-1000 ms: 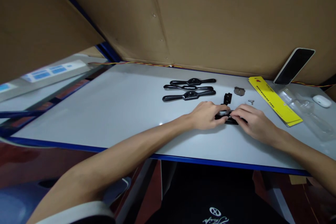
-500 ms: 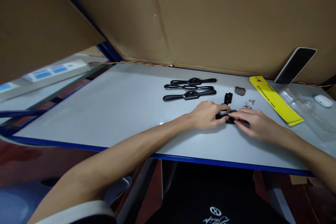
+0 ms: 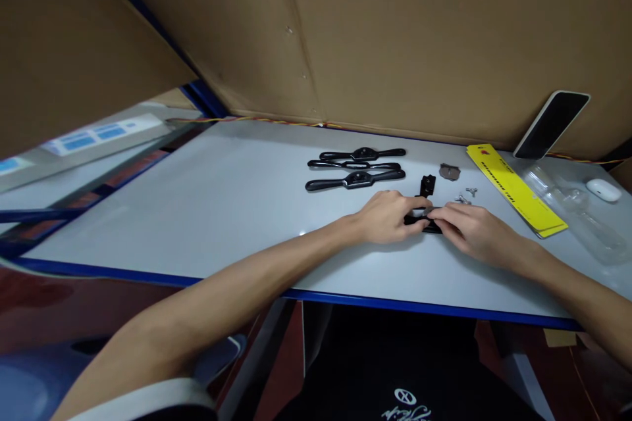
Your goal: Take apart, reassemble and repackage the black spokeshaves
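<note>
At the table's front right, my left hand (image 3: 388, 218) is closed around one end of a black spokeshave (image 3: 435, 229) lying on the tabletop. The fingers of my right hand (image 3: 476, 230) are pinched at the spokeshave's middle, on a small grey metal blade (image 3: 426, 212) that is partly covered by both hands. Just behind the hands lie black cap pieces (image 3: 427, 185). Loose grey blades (image 3: 449, 172) rest a little farther back. Small silver screws (image 3: 463, 200) are scattered beside my right hand.
Three more spokeshaves (image 3: 356, 179) lie in a row at the back left of my hands. To the right are yellow cards (image 3: 518, 194), clear plastic packaging (image 3: 600, 237), a leaning phone (image 3: 552, 125) and a white case (image 3: 603, 191). A cardboard wall (image 3: 395, 46) stands behind.
My right fingers have shifted slightly left over the spokeshave's middle and drawn closer together. My left hand keeps its hold. The camera view has shifted a little.
</note>
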`<state>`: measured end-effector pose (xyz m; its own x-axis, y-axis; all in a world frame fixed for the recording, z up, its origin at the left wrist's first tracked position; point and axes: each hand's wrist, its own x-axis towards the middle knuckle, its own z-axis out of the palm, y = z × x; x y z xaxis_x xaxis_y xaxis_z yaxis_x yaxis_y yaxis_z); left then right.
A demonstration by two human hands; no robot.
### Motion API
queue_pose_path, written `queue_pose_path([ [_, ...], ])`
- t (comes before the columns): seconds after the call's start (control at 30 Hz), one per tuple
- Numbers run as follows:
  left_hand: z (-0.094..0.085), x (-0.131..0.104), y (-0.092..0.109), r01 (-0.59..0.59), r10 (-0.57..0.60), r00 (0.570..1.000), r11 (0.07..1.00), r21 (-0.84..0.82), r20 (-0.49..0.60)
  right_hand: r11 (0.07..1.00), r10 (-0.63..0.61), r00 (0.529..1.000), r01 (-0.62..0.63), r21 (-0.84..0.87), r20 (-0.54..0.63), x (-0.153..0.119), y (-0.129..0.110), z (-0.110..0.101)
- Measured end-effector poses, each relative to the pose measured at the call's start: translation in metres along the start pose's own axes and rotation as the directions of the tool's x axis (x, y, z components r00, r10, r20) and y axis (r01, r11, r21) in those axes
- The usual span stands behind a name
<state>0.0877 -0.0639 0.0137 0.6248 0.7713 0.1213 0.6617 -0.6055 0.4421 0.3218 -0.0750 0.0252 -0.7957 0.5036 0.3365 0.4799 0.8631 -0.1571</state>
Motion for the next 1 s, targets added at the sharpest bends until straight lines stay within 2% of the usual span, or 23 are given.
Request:
queue_pose_path([
  [0.07,0.001,0.000,0.000,-0.002,0.002,1.000,1.000,-0.006,-0.005,1.000,0.007,1.000,-0.008,0.030,0.028,-0.001,0.000,-0.006],
  [0.2,0.003,0.001,-0.001,-0.015,0.015,1.000,1.000,0.004,-0.013,0.997,-0.035,0.995,0.041,-0.066,0.090,-0.002,0.005,-0.017],
  [0.37,0.003,0.002,-0.002,-0.022,0.023,1.000,1.000,0.021,-0.022,0.983,-0.141,0.987,0.149,-0.110,0.079,-0.004,0.015,-0.015],
  [0.47,0.003,0.002,-0.002,-0.026,0.027,0.999,0.999,0.021,-0.029,0.978,-0.166,0.983,0.174,-0.119,0.074,-0.005,0.018,-0.012],
  [0.63,0.003,0.002,-0.002,-0.019,0.019,1.000,0.999,0.031,-0.011,0.977,-0.127,0.988,0.140,-0.159,0.091,-0.006,0.019,-0.015],
  [0.9,0.003,0.001,-0.002,-0.018,0.018,1.000,1.000,0.008,-0.010,0.986,-0.158,0.976,0.165,-0.037,0.152,-0.004,0.018,-0.019],
  [1.0,0.002,0.001,-0.002,-0.020,0.020,1.000,1.000,0.015,-0.012,0.987,-0.145,0.977,0.153,-0.044,0.155,-0.003,0.015,-0.018],
])
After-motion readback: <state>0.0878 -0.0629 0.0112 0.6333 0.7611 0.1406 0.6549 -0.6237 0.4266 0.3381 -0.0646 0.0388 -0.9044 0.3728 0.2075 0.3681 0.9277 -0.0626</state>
